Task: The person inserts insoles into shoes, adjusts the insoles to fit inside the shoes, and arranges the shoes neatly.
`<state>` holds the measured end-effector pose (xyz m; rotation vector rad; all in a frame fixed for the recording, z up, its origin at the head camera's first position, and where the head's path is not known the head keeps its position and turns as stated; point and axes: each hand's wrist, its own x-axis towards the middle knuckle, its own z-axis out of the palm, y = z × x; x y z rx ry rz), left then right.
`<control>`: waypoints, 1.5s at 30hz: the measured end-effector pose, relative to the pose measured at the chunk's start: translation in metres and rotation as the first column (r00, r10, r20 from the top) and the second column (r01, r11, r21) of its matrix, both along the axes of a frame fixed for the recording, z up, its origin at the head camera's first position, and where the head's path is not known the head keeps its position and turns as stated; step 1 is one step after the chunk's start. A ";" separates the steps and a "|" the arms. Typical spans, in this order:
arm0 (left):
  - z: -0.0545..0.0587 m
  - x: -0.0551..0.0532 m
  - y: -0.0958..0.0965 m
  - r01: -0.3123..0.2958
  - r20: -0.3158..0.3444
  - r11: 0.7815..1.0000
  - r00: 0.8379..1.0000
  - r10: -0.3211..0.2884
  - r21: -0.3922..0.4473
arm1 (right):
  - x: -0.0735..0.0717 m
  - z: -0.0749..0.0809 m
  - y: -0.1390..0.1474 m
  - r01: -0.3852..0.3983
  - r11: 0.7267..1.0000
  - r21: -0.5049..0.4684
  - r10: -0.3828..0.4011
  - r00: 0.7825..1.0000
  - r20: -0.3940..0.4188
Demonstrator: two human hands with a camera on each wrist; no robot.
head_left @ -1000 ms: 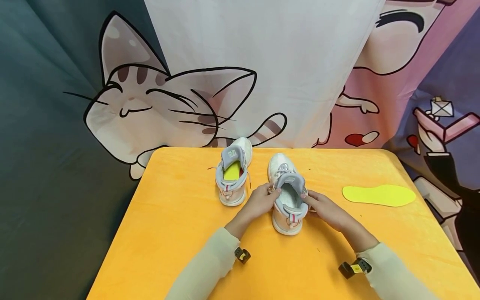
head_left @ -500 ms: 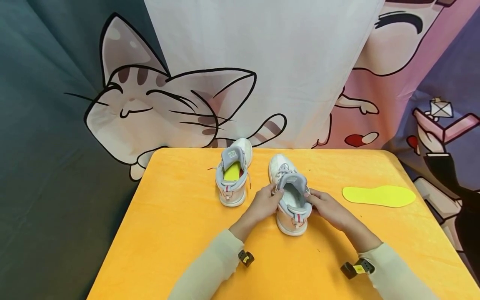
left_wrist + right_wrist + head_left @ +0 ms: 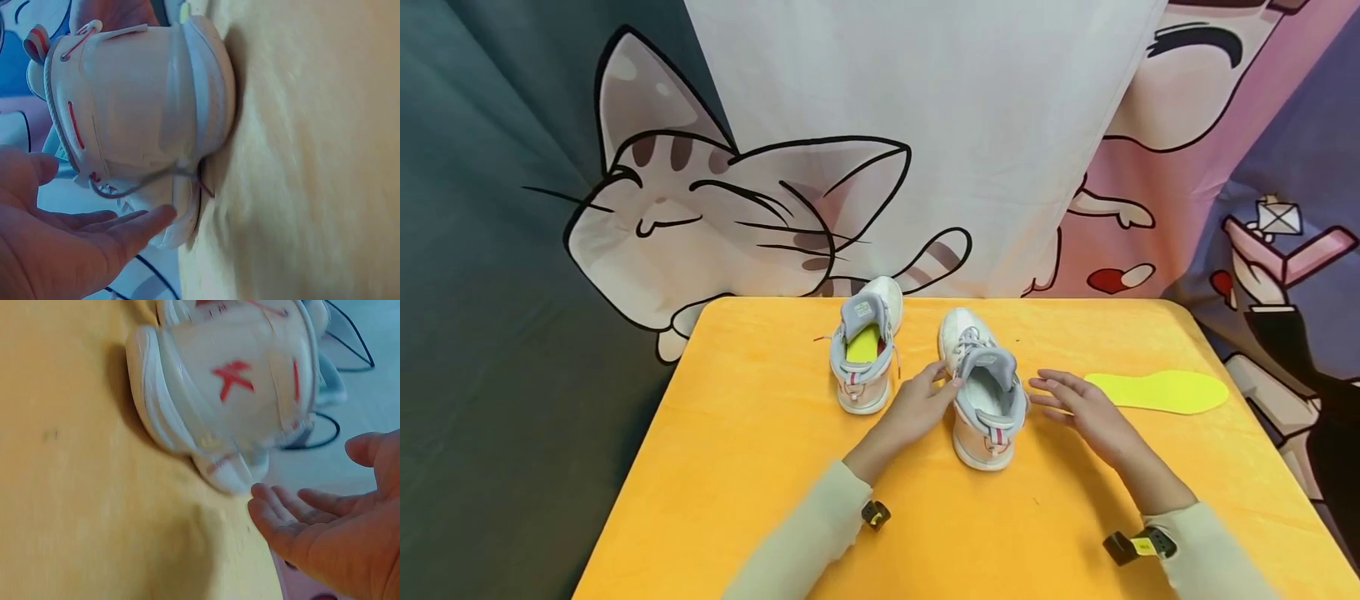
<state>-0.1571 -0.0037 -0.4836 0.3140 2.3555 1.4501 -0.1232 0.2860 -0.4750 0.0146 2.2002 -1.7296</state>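
Note:
A white sneaker point(image 3: 966, 336) with a grey-blue lining stands on the table, heel toward me. My left hand point(image 3: 919, 402) is at its left side, thumb by the collar and fingers nearly straight in the left wrist view; whether they touch the sneaker I cannot tell. My right hand point(image 3: 1093, 415) is apart from the sneaker on its right, fingers spread and holding nothing. Past that hand lies a flat yellow insole point(image 3: 1172, 392). Side stitching and a lace of the sneaker point(image 3: 134, 94) show in the left wrist view.
To the left stands a matching sneaker point(image 3: 863, 392) with a yellow insole point(image 3: 862, 344) inside it. The table point(image 3: 737, 433) has an orange-yellow cover. Behind its far edge hangs a printed cloth point(image 3: 1000, 125) with cartoon figures.
My right hand has let go of the sneaker's collar and moved right, toward the loose insole. The sneaker first shifted slightly right and now stands still. My left hand stays beside it.

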 end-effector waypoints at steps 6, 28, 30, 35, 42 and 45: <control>0.005 0.005 -0.013 0.040 -0.129 0.993 0.990 -0.054 -0.110 | 0.008 0.000 0.039 0.109 0.961 -0.255 -0.116 0.993 -0.014; 0.009 0.018 -0.041 0.203 -0.289 0.913 0.905 -0.313 -0.354 | 0.009 -0.020 0.156 0.307 0.689 0.657 -0.051 0.924 -0.378; 0.008 0.019 -0.043 0.221 -0.289 0.904 0.896 -0.336 -0.367 | 0.007 -0.022 0.161 0.279 0.663 0.695 0.010 0.925 -0.381; 0.004 0.020 -0.047 0.260 -0.282 0.878 0.877 -0.389 -0.402 | 0.001 -0.028 0.172 0.229 0.572 0.788 0.203 0.891 -0.406; -0.001 0.022 -0.051 0.256 -0.350 0.824 0.812 -0.467 -0.505 | -0.001 -0.045 0.187 0.220 0.440 0.871 0.485 0.758 -0.437; -0.004 0.022 -0.052 0.248 -0.382 0.796 0.774 -0.506 -0.552 | 0.000 -0.049 0.191 0.189 0.419 0.888 0.516 0.755 -0.404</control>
